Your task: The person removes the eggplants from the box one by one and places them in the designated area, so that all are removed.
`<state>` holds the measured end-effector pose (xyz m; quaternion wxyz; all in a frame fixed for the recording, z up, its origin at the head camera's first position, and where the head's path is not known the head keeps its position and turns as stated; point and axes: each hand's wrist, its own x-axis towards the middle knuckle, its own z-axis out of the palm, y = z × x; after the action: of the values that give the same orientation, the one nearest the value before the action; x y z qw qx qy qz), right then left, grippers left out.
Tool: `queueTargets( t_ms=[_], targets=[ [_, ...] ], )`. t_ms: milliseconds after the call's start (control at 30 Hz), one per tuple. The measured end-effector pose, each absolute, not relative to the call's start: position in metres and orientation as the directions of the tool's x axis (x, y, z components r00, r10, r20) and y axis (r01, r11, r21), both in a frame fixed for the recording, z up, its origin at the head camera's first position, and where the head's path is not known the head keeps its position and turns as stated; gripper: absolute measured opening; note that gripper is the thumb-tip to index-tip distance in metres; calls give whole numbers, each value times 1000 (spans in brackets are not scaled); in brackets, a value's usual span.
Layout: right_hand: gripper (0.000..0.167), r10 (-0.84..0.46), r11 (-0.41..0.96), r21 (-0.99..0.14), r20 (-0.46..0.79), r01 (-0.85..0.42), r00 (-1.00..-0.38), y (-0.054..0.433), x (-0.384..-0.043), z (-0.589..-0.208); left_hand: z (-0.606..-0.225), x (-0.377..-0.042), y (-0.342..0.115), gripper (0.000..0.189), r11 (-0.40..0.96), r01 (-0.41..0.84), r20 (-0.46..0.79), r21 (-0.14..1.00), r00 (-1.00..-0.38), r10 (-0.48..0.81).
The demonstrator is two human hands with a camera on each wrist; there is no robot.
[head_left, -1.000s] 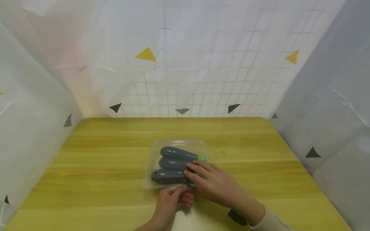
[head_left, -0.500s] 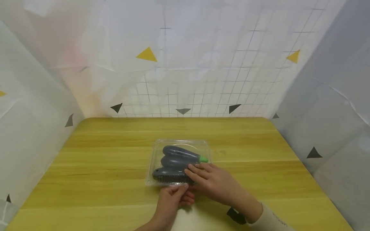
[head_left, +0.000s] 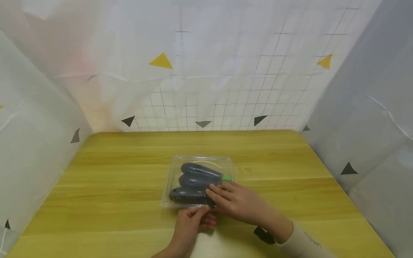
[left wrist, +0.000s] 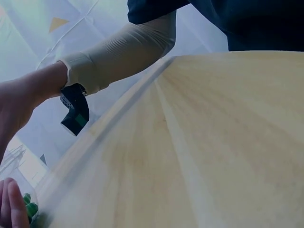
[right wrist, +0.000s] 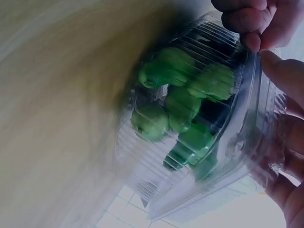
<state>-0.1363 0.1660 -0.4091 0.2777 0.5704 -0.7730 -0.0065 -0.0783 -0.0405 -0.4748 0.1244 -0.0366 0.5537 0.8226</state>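
A clear plastic clamshell container (head_left: 166, 190) sits on the table, with three dark eggplants (head_left: 201, 170) lying side by side under its lid. In the right wrist view, green eggplant caps (right wrist: 152, 122) show through the ribbed side wall. My left hand (head_left: 190, 225) pinches the container's near rim between thumb and forefinger, its other fingers loosely bent. Flat over the right part of the lid, my right hand (head_left: 238, 202) presses with extended fingers and covers the lower eggplants' ends. The right thumb (right wrist: 282, 78) touches the rim beside the left fingertips.
Yellow wood-grain table (head_left: 113, 172) surrounds the container. White sheets (head_left: 209, 86) with grid lines and yellow and black triangles stand at the back and both sides. A black camera (left wrist: 76, 111) is strapped below the right sleeve.
Since one second ago, the right fingers have settled closer together over the lid, and the container has shifted very slightly away. The left hand keeps its pinch at the near rim.
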Motion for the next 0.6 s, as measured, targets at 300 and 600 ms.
queueTargets(
  t_ms=[300,600],
  targets=[
    [59,-900,384,297,332,-874,-283,164,-131,-403,-474,-79,-41,32,-369,-265,-218,891,-962,166],
    [36,-866,432,305,404,-849,-296,150,-132,-408,-471,-81,-43,30,-360,-261,-214,896,-963,167]
  ],
)
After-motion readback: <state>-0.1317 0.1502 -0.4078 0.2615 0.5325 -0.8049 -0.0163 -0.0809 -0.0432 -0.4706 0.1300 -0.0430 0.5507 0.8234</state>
